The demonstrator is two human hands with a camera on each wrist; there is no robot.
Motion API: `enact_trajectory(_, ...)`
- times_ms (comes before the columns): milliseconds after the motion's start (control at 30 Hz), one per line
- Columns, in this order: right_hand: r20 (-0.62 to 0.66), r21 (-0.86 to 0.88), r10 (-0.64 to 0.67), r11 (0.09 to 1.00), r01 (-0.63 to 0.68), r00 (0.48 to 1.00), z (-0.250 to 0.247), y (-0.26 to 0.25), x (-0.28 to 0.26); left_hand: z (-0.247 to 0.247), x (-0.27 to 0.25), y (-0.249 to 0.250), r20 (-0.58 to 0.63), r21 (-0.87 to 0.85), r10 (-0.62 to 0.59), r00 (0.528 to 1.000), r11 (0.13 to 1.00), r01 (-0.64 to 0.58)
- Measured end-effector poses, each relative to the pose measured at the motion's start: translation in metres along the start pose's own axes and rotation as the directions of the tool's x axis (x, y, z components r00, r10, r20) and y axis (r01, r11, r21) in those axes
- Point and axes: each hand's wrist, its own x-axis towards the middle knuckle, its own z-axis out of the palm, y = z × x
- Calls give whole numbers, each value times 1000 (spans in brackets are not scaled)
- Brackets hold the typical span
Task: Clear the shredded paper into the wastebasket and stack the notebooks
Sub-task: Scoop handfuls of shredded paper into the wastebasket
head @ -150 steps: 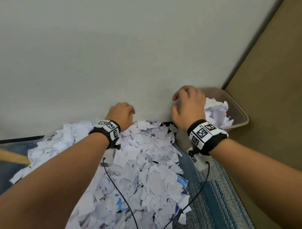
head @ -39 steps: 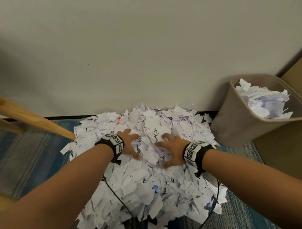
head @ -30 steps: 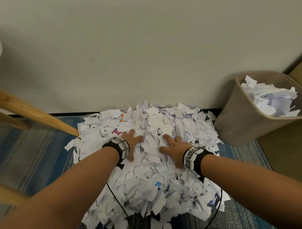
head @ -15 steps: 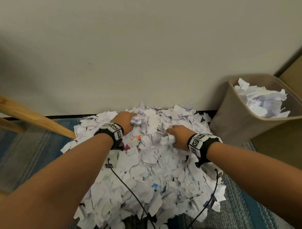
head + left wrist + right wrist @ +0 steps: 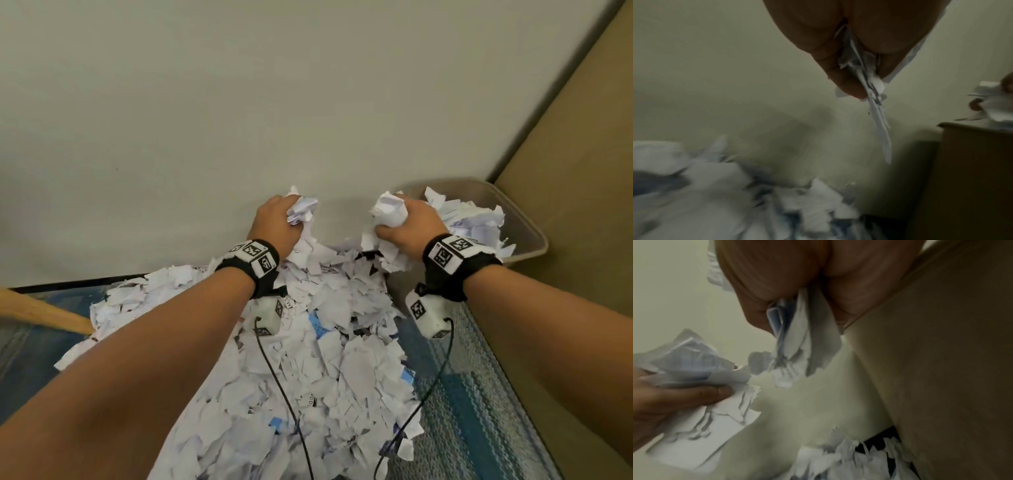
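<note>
A big heap of shredded white paper [image 5: 308, 359] covers the floor against the wall. My left hand [image 5: 277, 219] grips a wad of scraps [image 5: 301, 209], lifted above the heap; in the left wrist view torn strips [image 5: 877, 113] hang from the left hand [image 5: 859, 68]. My right hand [image 5: 407, 222] grips another wad [image 5: 388, 212], raised beside the rim of the tan wastebasket [image 5: 527, 236], which holds a mound of paper [image 5: 472, 219]. From the right hand [image 5: 801, 308] in the right wrist view, scraps [image 5: 797, 344] dangle. No notebook shows plainly; blue bits peek through the heap.
A pale wall [image 5: 239, 120] stands directly behind the heap. A tan panel [image 5: 582, 240] rises at the right beside the wastebasket. A wooden leg [image 5: 37, 308] slants in at the left. A blue striped rug [image 5: 479, 411] lies under everything. Camera cables [image 5: 281, 387] trail from both wrists.
Both hands went from lying spread on the heap to closing on fistfuls of scraps, then lifted them up and to the right, toward the wastebasket. The view swung right with them.
</note>
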Motion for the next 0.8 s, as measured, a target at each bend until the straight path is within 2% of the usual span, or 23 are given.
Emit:
enact_trajectory(133, -150, 234, 140, 967, -102, 979, -32, 16, 6, 13, 28, 58, -55, -112, 97, 994, 988, -103)
enact_trajectory(233, -284, 406, 228, 908, -98, 931, -48, 24, 6, 19, 46, 99, -114, -194, 140, 984, 968, -160)
enact_trajectory(300, -357, 417, 237, 906, -73, 904, -58, 32, 6, 28, 54, 122, -135, -216, 162, 977, 958, -189)
enact_trajectory(400, -388, 422, 251, 904, -71, 887, -69, 45, 3, 42, 58, 148, -141, -275, 169, 976, 940, -202)
enact_trajectory(533, -411, 335, 311, 926, -176, 857, -79, 66, 1, 66, 60, 175, -108, -337, 169, 980, 921, -196)
enact_trajectory(667, -426, 280, 325, 935, -219, 845, -86, 82, -1, 86, 60, 197, -77, -383, 174, 982, 904, -190)
enact_trajectory(733, -428, 266, 329, 936, -231, 841, -87, 87, -1, 95, 60, 207, -42, -386, 180, 983, 904, -182)
enact_trajectory(800, -429, 290, 351, 926, -240, 833, -86, 88, 1, 104, 59, 213, 47, -382, 203, 978, 908, -170)
